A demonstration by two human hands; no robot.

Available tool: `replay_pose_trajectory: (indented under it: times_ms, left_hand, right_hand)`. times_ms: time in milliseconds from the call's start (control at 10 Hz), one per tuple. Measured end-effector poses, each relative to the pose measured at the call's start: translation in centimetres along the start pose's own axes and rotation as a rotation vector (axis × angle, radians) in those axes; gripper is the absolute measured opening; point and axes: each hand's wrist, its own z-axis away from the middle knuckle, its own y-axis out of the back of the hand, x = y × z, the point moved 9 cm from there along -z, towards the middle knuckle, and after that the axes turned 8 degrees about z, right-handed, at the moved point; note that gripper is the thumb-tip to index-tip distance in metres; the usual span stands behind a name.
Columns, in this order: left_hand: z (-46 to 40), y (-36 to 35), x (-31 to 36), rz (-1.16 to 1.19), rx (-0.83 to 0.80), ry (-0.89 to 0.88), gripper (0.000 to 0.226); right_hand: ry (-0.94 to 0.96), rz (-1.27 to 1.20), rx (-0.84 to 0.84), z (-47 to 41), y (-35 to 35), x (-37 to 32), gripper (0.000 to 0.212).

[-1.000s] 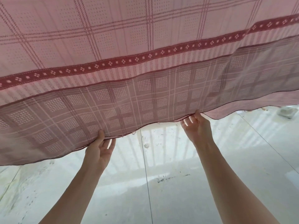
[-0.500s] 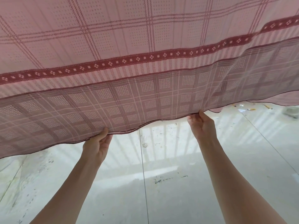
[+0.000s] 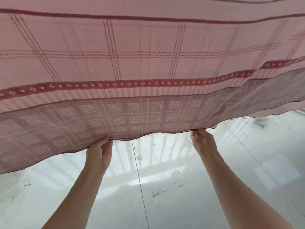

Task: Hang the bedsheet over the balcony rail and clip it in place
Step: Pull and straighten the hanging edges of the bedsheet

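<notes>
The pink checked bedsheet (image 3: 148, 63) hung spread wide above and beyond both hands, and its lower part was folded double, so the pattern looked darker there. The left hand (image 3: 99, 151) gripped the dark hem from below, with the thumb on the near side and the fingers curled round the edge. The right hand (image 3: 203, 141) pinched the same hem, well apart from the left hand. Between the hands the hem sagged a little. Under the arms lay a pale tiled floor (image 3: 165, 204) with some dirty marks.
</notes>
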Motion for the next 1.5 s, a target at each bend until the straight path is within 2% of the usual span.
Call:
replay_pose_trajectory:
  times_ms: [100,200,300,400,500,600,700,800,900,1000,1100,1200,1300,1500]
  left_hand:
    - [0.9,-0.6,-2.3,0.011,-0.092,0.098,0.026]
    - [2.7,-1.5,-5.5,0.001,-0.139,0.223,0.022]
    - [4.3,-4.4,-10.2,0.006,-0.220,0.304,0.020]
    - [5.6,-6.2,-16.3,-0.010,-0.216,0.373,0.017]
    - [7.1,-8.0,-21.5,-0.021,-0.218,0.395,0.013]
    - [8.2,-10.0,-25.3,-0.028,-0.192,0.379,0.012]
    - [7.9,-11.5,-26.9,-0.021,-0.161,0.298,0.013]
    - [6.8,-10.8,-26.2,-0.048,-0.105,0.144,0.011]
    - [6.2,-9.5,-24.1,-0.103,-0.040,0.019,0.014]
    - [6.0,-9.0,-22.1,-0.137,-0.018,-0.051,0.016]
    - [5.7,-9.1,-21.3,-0.145,-0.018,-0.077,0.016]
    - [5.5,-8.8,-21.4,-0.138,-0.019,-0.092,0.015]
    - [5.5,-8.3,-21.2,-0.119,-0.005,-0.110,0.014]
    - [4.7,-8.9,-21.4,-0.167,-0.040,-0.119,0.017]
  right_hand:
    - [-0.156,-0.566,-0.007,0.1,-0.4,-0.2,0.024]
    - [-0.228,-0.613,-0.047,0.6,0.0,-0.4,0.018]
    - [-0.214,-0.555,-0.119,0.7,-0.2,-2.3,0.007]
    - [-0.164,-0.552,-0.165,-0.2,0.7,-3.9,0.017]
    - [-0.108,-0.399,-0.244,-1.4,2.2,-4.6,0.012]
    - [-0.095,-0.323,-0.273,-3.0,4.6,-5.5,0.019]
    - [-0.235,-0.389,-0.340,-3.9,5.8,-5.5,0.025]
    - [-0.402,-0.404,-0.498,-3.4,5.6,-3.9,0.046]
    - [-0.382,-0.187,-0.522,-3.2,6.6,-3.0,0.062]
    - [-0.303,-0.158,-0.439,-4.6,8.8,-4.6,0.057]
    - [-0.211,-0.347,-0.385,-6.8,10.6,-7.8,0.040]
    - [-0.100,-0.399,-0.423,-8.3,10.6,-11.0,0.022]
    - [-0.006,-0.394,-0.376,-9.6,11.0,-13.1,0.011]
    - [0.021,-0.335,-0.291,-11.4,13.6,-10.6,0.006]
